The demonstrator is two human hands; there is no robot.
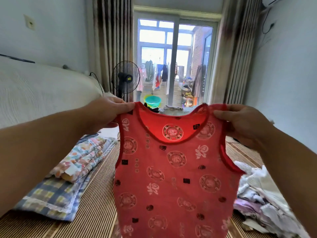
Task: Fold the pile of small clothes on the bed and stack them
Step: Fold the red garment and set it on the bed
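Up goes the red sleeveless vest (171, 169), left hand (104, 114) and right hand (240, 124) each pinching a shoulder strap so it hangs flat above the bed's mat (96, 203), likely squaring it for folding.

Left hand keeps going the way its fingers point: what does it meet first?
The left hand pinches the red vest at its shoulder strap, so that cloth comes first. Beyond it the line seems to head for the green basin, well behind; depth is unclear.
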